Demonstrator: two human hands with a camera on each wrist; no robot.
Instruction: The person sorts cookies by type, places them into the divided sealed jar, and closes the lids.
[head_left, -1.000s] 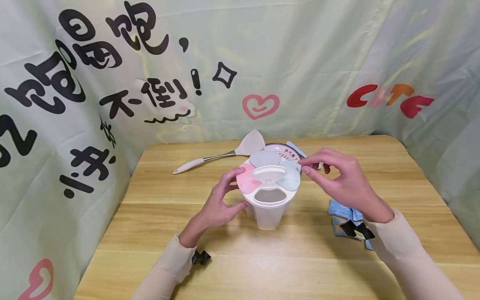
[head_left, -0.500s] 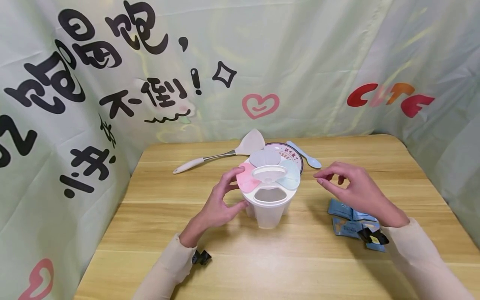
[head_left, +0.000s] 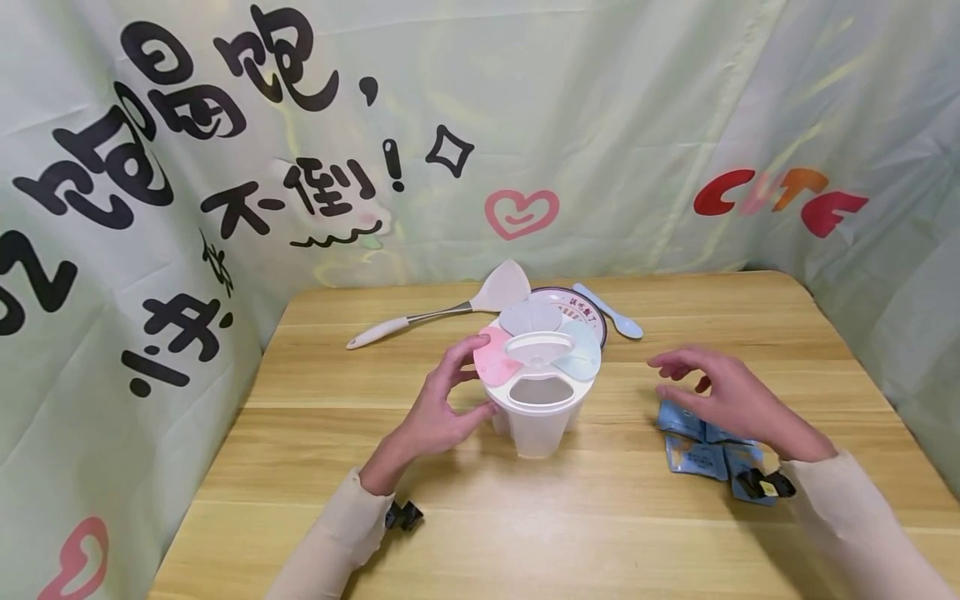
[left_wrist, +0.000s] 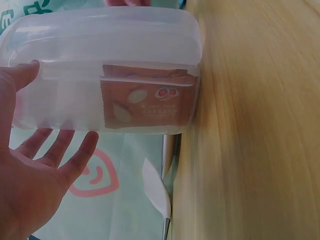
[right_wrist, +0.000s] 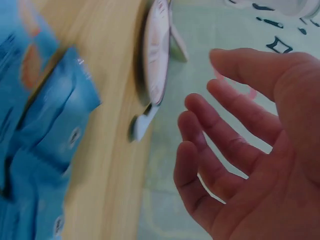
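On the table stands a translucent storage box (head_left: 542, 433) with a white lid and pink, lilac and pale-blue flaps. The front flap (head_left: 540, 346) is raised, leaving an opening in the lid. My left hand (head_left: 442, 408) holds the box at its left side, thumb towards the front and fingertips at the pink flap. Through the wall in the left wrist view, a reddish-brown sachet (left_wrist: 150, 102) shows inside the box. My right hand (head_left: 720, 392) hovers over several blue sachets (head_left: 697, 458), fingers loosely bent and nothing between them. It partly hides the sachets.
A white spatula (head_left: 442, 310) lies behind the box, at the left. Behind the box is a round printed plate (head_left: 596, 319), partly hidden, and a pale-blue spoon (head_left: 618, 321) beside it. A printed cloth (head_left: 615, 125) hangs along the back of the table.
My right hand has moved away from the pale-blue flap, right and towards me, over the blue sachets, and its fingers have spread. My left hand and the box stay in place.
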